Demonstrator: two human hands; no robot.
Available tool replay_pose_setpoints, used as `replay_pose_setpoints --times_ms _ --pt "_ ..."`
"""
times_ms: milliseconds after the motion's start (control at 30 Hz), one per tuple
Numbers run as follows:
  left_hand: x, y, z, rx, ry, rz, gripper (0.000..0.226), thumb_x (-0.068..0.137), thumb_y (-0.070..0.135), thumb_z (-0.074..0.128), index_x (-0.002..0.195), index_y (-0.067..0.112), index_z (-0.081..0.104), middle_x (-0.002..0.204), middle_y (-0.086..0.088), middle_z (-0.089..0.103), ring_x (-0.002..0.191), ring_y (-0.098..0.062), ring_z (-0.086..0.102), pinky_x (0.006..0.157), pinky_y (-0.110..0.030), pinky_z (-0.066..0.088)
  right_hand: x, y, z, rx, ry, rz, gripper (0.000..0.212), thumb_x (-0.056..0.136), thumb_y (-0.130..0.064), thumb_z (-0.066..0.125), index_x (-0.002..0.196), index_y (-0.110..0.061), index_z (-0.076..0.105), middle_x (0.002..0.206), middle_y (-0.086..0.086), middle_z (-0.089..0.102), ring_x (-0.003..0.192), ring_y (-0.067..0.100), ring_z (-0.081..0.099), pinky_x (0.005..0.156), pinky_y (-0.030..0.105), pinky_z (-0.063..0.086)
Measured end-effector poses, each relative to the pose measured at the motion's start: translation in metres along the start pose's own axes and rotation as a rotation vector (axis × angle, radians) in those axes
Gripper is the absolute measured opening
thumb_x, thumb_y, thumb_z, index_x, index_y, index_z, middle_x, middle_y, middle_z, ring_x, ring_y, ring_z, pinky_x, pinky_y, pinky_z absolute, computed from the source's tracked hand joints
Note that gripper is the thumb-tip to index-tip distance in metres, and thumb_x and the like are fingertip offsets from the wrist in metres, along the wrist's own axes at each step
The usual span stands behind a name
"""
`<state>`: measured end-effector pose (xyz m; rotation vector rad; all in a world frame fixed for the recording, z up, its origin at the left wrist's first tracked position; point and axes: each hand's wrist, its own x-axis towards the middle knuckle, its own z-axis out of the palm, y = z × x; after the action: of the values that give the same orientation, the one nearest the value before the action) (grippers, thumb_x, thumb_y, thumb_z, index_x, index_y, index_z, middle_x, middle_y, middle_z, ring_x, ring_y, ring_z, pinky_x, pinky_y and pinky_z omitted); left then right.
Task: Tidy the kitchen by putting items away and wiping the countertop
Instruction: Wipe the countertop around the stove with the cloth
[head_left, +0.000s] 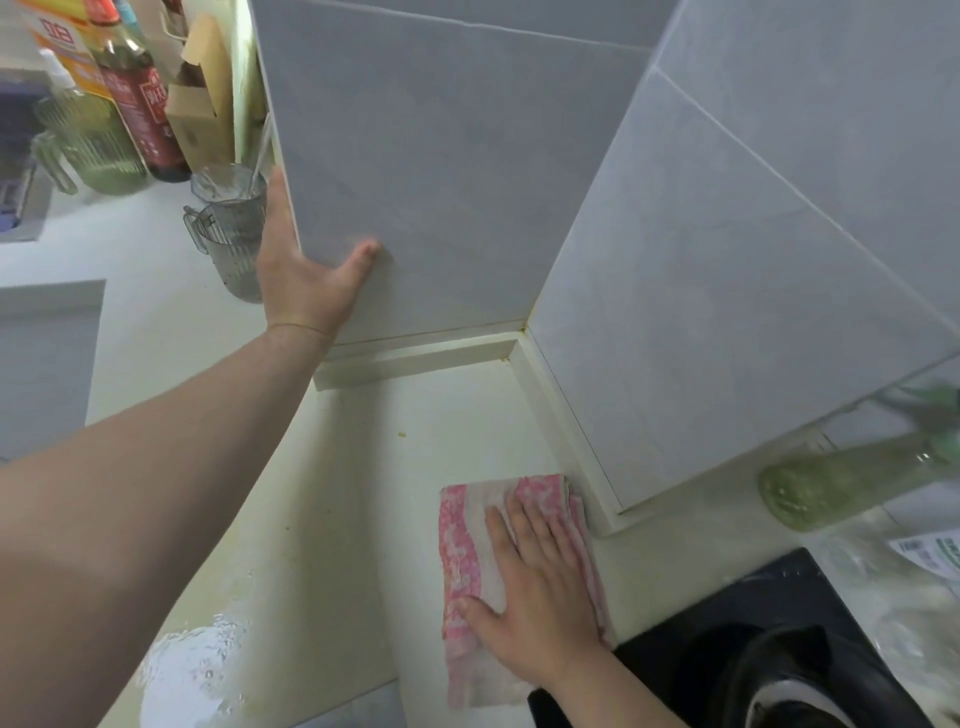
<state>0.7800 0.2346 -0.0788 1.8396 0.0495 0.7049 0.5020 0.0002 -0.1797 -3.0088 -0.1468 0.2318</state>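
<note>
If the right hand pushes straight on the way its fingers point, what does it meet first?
Right hand on the cloth crosses bare counter, then probably meets the trim under the tiled wall ahead.

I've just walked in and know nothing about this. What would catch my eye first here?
The pink and white cloth stands out most, pressed flat under the right hand on the pale countertop, near the foot of the tiled wall. The left hand rests against that wall's corner, thumb on its front face. At upper left stand a red-labelled bottle and a clear jug.
</note>
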Motion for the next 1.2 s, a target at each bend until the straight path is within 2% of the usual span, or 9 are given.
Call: replay_pose_setpoints --times_ms 233,300,400,500,667,767,900,1100,1200 --pt "0.001 -0.003 0.002 -0.014 -0.004 -0.009 0.097 0.070 0.050 0.077 0.147 0.011 0.034 0.145 -0.005 0.049 0.136 -0.016 0.045 0.112 -0.041 0.038 0.022 -0.008 0.003 -0.034 0.048 -0.052 0.093 0.078 -0.079 0.044 0.150 -0.020 0.038 0.159 0.005 0.032 0.149 0.021 0.022 0.116 0.042 0.013" --pt "0.002 -0.003 0.002 -0.021 -0.002 -0.008 0.098 0.070 0.049 0.077 0.148 0.010 0.034 0.145 -0.005 0.049 0.136 -0.015 0.045 0.112 -0.041 0.038 0.039 -0.015 0.001 -0.010 0.028 -0.083 0.094 0.080 -0.079 0.039 0.153 -0.020 0.034 0.162 0.006 0.025 0.151 0.021 0.016 0.118 0.042 0.007" --pt "0.002 -0.004 0.002 -0.018 -0.003 0.000 0.098 0.071 0.050 0.077 0.148 0.009 0.033 0.147 -0.006 0.047 0.137 -0.016 0.043 0.113 -0.041 0.036 0.072 -0.031 -0.005 0.046 -0.022 -0.111 0.097 0.080 -0.079 0.031 0.158 -0.024 0.017 0.166 0.003 0.005 0.153 0.019 -0.003 0.121 0.041 -0.002" --pt "0.002 -0.004 0.002 -0.019 -0.016 0.011 0.100 0.071 0.053 0.076 0.149 0.008 0.032 0.148 -0.007 0.045 0.138 -0.017 0.041 0.114 -0.042 0.035 0.106 -0.050 -0.009 0.059 -0.022 -0.127 0.097 0.079 -0.080 0.026 0.158 -0.026 0.010 0.167 0.002 -0.001 0.153 0.018 -0.008 0.123 0.041 -0.004" --pt "0.002 -0.004 0.001 -0.017 -0.031 0.022 0.105 0.070 0.060 0.074 0.148 0.004 0.032 0.148 -0.010 0.045 0.139 -0.019 0.040 0.113 -0.043 0.035 0.152 -0.082 -0.012 0.034 0.026 -0.173 0.093 0.080 -0.078 0.030 0.157 -0.028 0.015 0.167 0.001 0.004 0.153 0.019 -0.004 0.123 0.039 -0.006" --pt "0.000 -0.001 0.001 0.003 -0.025 0.032 0.104 0.071 0.052 0.076 0.149 0.001 0.030 0.150 -0.012 0.042 0.141 -0.021 0.038 0.115 -0.042 0.032 0.172 -0.098 -0.013 0.029 0.043 -0.186 0.093 0.079 -0.076 0.034 0.156 -0.026 0.020 0.166 0.003 0.012 0.153 0.021 0.002 0.121 0.037 -0.008" --pt "-0.001 0.002 -0.001 0.018 -0.040 0.047 0.104 0.071 0.049 0.076 0.149 0.000 0.028 0.151 -0.013 0.040 0.142 -0.022 0.036 0.116 -0.040 0.029 0.177 -0.103 -0.012 0.013 0.071 -0.168 0.094 0.075 -0.077 0.029 0.154 -0.026 0.026 0.163 0.004 0.021 0.151 0.023 0.010 0.121 0.037 -0.004" --pt "-0.001 0.005 -0.008 0.010 -0.113 -0.014 0.109 0.070 0.054 0.074 0.152 0.005 0.021 0.157 -0.006 0.032 0.145 -0.016 0.027 0.120 -0.033 0.022 0.173 -0.104 -0.011 -0.006 0.072 -0.164 0.090 0.079 -0.076 0.033 0.155 -0.027 0.025 0.164 0.001 0.019 0.152 0.021 0.007 0.123 0.038 -0.003" --pt "-0.001 0.006 -0.011 -0.010 -0.161 -0.053 0.110 0.070 0.054 0.074 0.154 0.010 0.018 0.158 -0.001 0.030 0.145 -0.011 0.026 0.120 -0.034 0.023 0.159 -0.106 -0.010 0.005 0.048 -0.170 0.091 0.080 -0.077 0.030 0.156 -0.028 0.021 0.165 0.001 0.014 0.153 0.020 0.003 0.123 0.038 -0.004"
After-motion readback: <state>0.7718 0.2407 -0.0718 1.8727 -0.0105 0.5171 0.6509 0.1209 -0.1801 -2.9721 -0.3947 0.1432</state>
